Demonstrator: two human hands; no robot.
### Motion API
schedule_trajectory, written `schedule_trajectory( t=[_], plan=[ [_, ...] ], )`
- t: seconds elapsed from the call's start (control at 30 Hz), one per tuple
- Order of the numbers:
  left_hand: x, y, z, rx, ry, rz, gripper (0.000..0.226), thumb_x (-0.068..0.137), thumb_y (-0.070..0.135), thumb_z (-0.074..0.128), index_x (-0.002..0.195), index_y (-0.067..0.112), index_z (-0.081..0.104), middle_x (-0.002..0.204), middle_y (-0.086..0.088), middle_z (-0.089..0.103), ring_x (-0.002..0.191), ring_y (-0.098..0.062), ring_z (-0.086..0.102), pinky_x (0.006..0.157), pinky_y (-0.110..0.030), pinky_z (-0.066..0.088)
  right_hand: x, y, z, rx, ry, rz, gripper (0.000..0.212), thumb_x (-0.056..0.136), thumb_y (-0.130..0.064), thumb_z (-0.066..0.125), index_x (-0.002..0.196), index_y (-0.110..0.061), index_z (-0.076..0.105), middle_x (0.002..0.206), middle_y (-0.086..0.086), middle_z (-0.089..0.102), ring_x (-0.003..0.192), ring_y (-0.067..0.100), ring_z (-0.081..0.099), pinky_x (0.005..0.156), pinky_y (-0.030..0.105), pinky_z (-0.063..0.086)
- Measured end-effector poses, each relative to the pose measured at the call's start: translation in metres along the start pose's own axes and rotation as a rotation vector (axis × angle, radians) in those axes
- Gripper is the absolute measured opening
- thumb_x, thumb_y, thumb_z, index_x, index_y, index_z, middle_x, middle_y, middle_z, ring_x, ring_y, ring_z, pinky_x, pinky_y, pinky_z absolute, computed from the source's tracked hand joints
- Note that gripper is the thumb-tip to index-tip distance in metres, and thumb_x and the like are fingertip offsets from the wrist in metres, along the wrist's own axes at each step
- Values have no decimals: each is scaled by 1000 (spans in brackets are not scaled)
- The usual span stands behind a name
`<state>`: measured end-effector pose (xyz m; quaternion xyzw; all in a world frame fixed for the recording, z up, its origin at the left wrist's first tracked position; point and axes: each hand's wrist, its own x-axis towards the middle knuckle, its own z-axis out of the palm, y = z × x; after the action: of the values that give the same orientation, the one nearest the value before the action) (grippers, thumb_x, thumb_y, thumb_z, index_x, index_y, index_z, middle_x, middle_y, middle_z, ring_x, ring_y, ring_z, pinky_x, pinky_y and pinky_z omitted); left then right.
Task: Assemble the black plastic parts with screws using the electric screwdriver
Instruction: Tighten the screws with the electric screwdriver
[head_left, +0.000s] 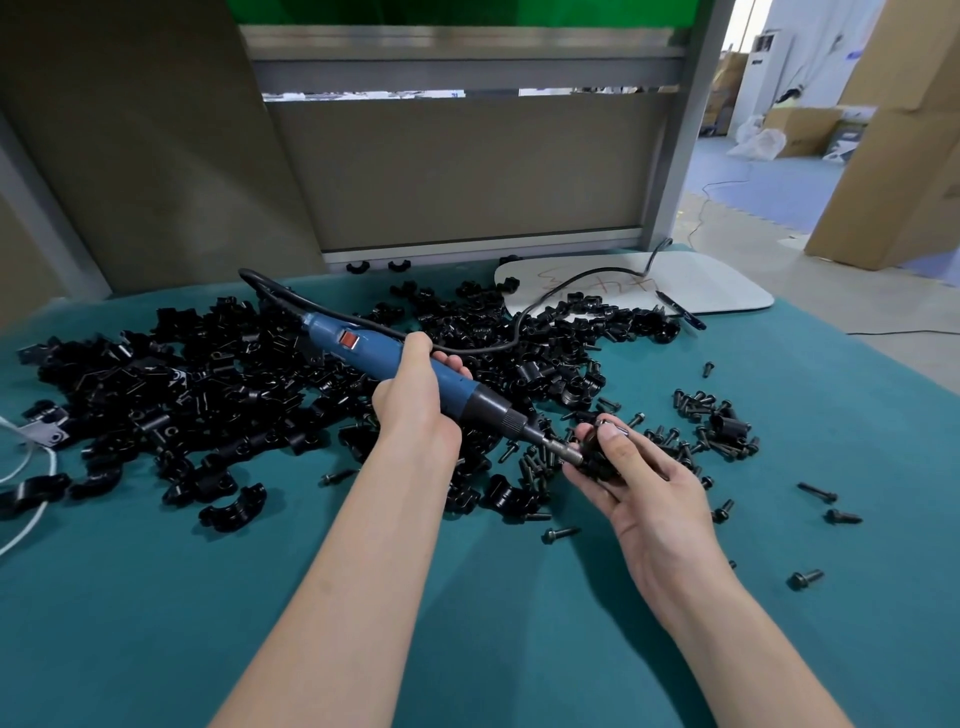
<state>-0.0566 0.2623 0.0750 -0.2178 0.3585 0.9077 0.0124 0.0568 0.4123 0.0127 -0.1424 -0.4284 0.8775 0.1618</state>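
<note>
The black plastic part (597, 460) in hand sits in the right hand (644, 493), just off the near right edge of the heap of black plastic parts (208, 384). The fingers curl under it and the thumb presses on top, so we read it as firmly gripped. Most of it is hidden, and we cannot tell whether it is one piece or two halves already paired. The bit (560, 450) of the electric screwdriver (395, 358) meets the part from the heap side. We judge that a screw is being seated or driven, though we cannot make out the screw itself. The left hand (415, 402) wraps round the blue barrel, which slants up over the heap, and the black cord (519, 325) runs off across the heap's far side.

Right of the heap we see loose screws (696, 415), thick close to it and thinner farther out. Beyond the heap's far right corner lies a white board (717, 291) with a pen (680, 310) at its edge. At the heap's left a white cable (23, 467) loops in. Everything rests on a green mat (156, 597).

On progress, we judge the job to be far from over. The heap is large, the screws are many, and we find no clear stack of finished pieces set apart from it. One fastening is under way, and nearly all the rest is left to do.
</note>
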Motion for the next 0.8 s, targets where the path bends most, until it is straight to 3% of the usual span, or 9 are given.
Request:
schedule_trajectory(
  t=[0.27,0.6,0.8],
  plan=[
    [-2,-3,2,-3,13,4,13,88,7,67,85,7,53,63,-3,59,44,-12,58,50,-26,53,0,-1,-2,17,8,6,39,83,-16,73,118,0,68,109,16,78,102,29,76,84,39,63],
    [-3,-4,3,-1,16,-7,12,88,7,66,89,7,53,68,-3,59,45,-11,57,52,-25,55,0,-1,-3,41,13,0,29,90,-12,70,116,2,68,105,18,78,95,28,77,77,36,64],
    [-2,-2,3,26,44,-12,13,89,7,66,86,8,53,66,-2,59,47,-12,57,52,-25,55,-1,1,-3,-20,-7,-21,34,84,-16,73,114,0,69,107,19,77,97,29,77,79,37,64]
  ],
)
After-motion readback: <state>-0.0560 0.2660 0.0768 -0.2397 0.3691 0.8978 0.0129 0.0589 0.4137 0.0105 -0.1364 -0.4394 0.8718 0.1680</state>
